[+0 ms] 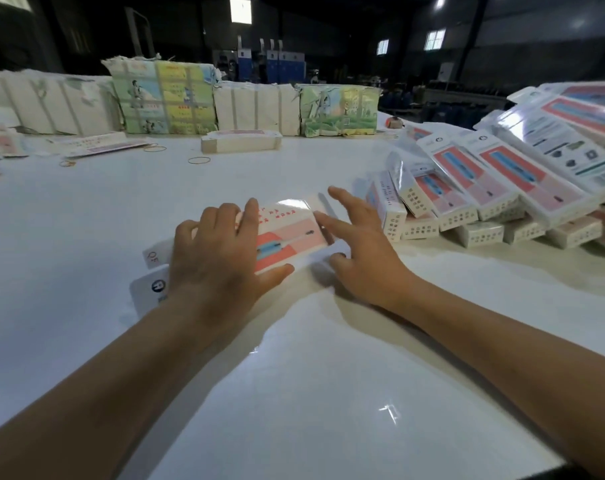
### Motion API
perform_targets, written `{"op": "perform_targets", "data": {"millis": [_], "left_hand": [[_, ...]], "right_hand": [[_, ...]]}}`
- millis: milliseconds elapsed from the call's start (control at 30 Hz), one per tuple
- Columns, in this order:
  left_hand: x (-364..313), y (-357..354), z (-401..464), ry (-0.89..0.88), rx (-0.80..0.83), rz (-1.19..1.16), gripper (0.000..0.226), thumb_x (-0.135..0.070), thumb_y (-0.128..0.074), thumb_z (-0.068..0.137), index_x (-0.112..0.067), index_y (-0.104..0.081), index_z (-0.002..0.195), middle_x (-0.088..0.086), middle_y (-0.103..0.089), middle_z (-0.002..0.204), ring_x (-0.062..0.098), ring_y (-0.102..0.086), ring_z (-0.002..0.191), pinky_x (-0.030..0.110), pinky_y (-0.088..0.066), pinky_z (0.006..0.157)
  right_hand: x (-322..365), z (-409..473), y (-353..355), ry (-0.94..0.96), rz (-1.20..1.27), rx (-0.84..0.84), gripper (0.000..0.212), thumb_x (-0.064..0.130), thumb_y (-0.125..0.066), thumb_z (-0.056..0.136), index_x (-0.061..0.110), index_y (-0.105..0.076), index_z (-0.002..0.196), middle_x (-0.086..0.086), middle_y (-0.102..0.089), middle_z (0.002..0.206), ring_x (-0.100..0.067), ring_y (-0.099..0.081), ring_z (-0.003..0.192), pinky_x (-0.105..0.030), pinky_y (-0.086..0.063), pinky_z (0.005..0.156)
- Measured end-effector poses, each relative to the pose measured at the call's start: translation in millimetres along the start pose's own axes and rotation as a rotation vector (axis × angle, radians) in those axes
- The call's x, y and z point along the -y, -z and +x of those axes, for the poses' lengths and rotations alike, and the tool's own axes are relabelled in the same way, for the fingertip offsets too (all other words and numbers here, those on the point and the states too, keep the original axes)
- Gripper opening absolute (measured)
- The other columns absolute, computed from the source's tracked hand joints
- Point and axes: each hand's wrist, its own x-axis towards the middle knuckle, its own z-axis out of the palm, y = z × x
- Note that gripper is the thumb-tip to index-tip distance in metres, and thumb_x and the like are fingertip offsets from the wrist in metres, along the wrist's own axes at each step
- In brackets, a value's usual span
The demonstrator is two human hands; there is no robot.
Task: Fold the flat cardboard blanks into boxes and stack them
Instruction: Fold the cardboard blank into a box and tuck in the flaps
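Observation:
A pink-and-white printed cardboard blank (pixel 287 233) lies on the white table (pixel 294 375) in the middle of the view. My left hand (pixel 221 258) lies on its left part, fingers curled over the far edge and thumb along the near edge. My right hand (pixel 359 244) is at the blank's right end with fingers spread and nearly straight, its fingertips touching the end flap. White flaps (pixel 152 275) of the blank stick out left of my left hand. A pile of folded boxes (pixel 484 202) leans in rows at the right.
A small stack of flat blanks (pixel 241 142) sits at the back centre. Behind it stand strapped bundles of printed sheets (pixel 166 98). Rubber bands (pixel 199 160) lie loose on the table. More flat blanks (pixel 100 145) lie at the far left.

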Motion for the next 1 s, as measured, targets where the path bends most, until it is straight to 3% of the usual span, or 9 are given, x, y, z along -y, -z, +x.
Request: {"op": "perform_targets", "data": {"millis": [100,167,233,433,667,733,800,900,1000], "left_hand": [[-2,1,-1,0.031,0.016,-0.008,0.091,-0.072,-0.038,0.077,-0.016,-0.023,0.147,0.008,-0.046,0.131,0.023,-0.047,0.109,0.04,-0.041,0.091],[-2,0,0,0.05,0.023,-0.041,0.091,-0.071,-0.044,0.078,-0.018,-0.02,0.147,0.006,-0.045,0.13,0.021,-0.047,0.107,0.038,-0.042,0.089],[1,0,1,0.031,0.034,-0.056,0.092,-0.071,-0.047,0.077,-0.018,-0.018,0.147,0.005,-0.044,0.129,0.02,-0.045,0.108,0.038,-0.04,0.091],[15,3,6,-0.073,0.181,-0.138,0.092,-0.076,-0.05,0.069,-0.025,-0.025,0.142,-0.004,-0.044,0.127,0.011,-0.043,0.1,0.034,-0.037,0.089],[20,15,6,-0.053,0.357,-0.355,0.088,-0.073,-0.058,0.063,-0.028,-0.037,0.136,-0.009,-0.049,0.117,0.012,-0.049,0.081,0.024,-0.041,0.069],[20,17,7,-0.042,0.355,-0.396,0.076,-0.069,-0.064,0.066,-0.028,-0.044,0.127,-0.008,-0.054,0.113,0.012,-0.052,0.081,0.025,-0.044,0.067],[19,21,8,-0.021,0.322,-0.391,0.062,-0.067,-0.067,0.068,-0.028,-0.049,0.114,-0.01,-0.056,0.102,0.012,-0.054,0.075,0.027,-0.048,0.065],[17,23,13,0.017,0.358,-0.394,0.061,-0.069,-0.065,0.066,-0.03,-0.046,0.108,-0.015,-0.053,0.095,0.01,-0.057,0.072,0.034,-0.056,0.069],[16,23,13,0.051,0.43,-0.462,0.068,-0.079,-0.051,0.057,-0.033,-0.045,0.106,-0.017,-0.053,0.093,0.012,-0.059,0.073,0.031,-0.056,0.064]], "right_hand": [[5,1,7,-0.19,0.547,0.017,0.062,-0.01,-0.048,0.082,0.024,-0.055,0.133,0.008,-0.03,0.152,-0.012,-0.024,0.14,-0.03,-0.027,0.108],[7,1,11,-0.252,1.016,0.108,0.057,-0.016,-0.045,0.082,0.024,-0.067,0.116,0.003,-0.058,0.128,-0.018,-0.051,0.118,-0.03,-0.04,0.092],[4,0,13,-0.259,1.162,0.202,0.048,-0.016,-0.048,0.083,0.022,-0.07,0.102,-0.006,-0.067,0.114,-0.025,-0.059,0.105,-0.034,-0.044,0.092],[-8,-2,13,-0.093,0.867,0.228,0.023,0.012,-0.071,0.071,0.027,-0.073,0.088,0.004,-0.073,0.102,-0.014,-0.065,0.104,-0.028,-0.049,0.093],[-3,-4,12,-0.104,0.944,0.193,0.009,0.021,-0.072,0.066,0.017,-0.076,0.073,0.006,-0.071,0.078,-0.005,-0.065,0.075,-0.015,-0.051,0.07],[1,-6,12,-0.093,0.909,0.216,0.013,0.017,-0.074,0.072,0.006,-0.069,0.066,0.001,-0.062,0.066,-0.009,-0.057,0.065,-0.015,-0.047,0.066],[5,-7,10,-0.082,0.894,0.219,0.022,0.01,-0.069,0.08,0.01,-0.068,0.058,0.004,-0.058,0.061,-0.008,-0.053,0.063,-0.014,-0.044,0.068],[9,-3,8,-0.141,0.936,0.119,0.021,0.015,-0.068,0.077,0.014,-0.072,0.057,0.0,-0.061,0.065,-0.013,-0.055,0.069,-0.03,-0.049,0.079],[9,1,5,-0.136,0.88,0.046,0.036,0.007,-0.065,0.083,0.024,-0.071,0.052,0.009,-0.065,0.06,-0.008,-0.059,0.066,-0.028,-0.051,0.075]]}}
